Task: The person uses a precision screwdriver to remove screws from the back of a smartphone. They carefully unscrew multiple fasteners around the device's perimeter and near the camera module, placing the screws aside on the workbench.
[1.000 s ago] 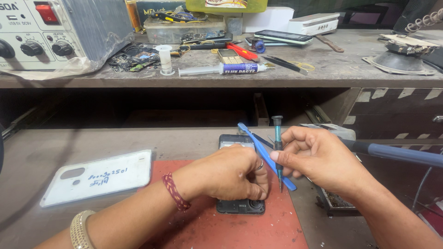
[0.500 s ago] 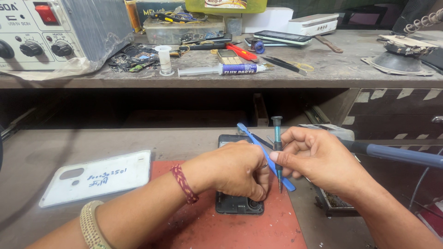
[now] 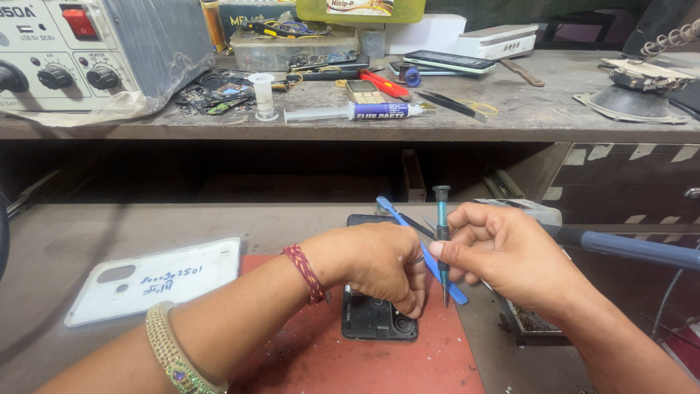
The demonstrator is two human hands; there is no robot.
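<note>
Head view: an opened phone (image 3: 375,321) was laid on a red mat (image 3: 350,365), near centre of the lower bench. The left hand (image 3: 383,264) was curled over the phone's top half, fingers pressed down on it; nothing else was seen held in it. A red thread band was worn on the left wrist, a beaded bracelet further up the forearm.

The right hand (image 3: 503,252) was closed around a screwdriver (image 3: 442,241), held upright with the tip down at the phone's right edge, just beside the left fingertips. A blue pry tool (image 3: 419,248) was also gripped in the right hand, slanted from far-left to near-right, crossing behind the screwdriver shaft. Whether the screwdriver tip was touching the phone could not be told.

A white back cover (image 3: 157,281) was lying on the bench to the left of the mat, well apart from the hands. A blue-handled tool (image 3: 634,248) was lying to the right, behind the right wrist.

On the far shelf a power supply (image 3: 87,51) was placed at left, a flux syringe (image 3: 357,111) at centre, another phone (image 3: 445,62) further back, and red-handled cutters (image 3: 386,84) near the syringe.
</note>
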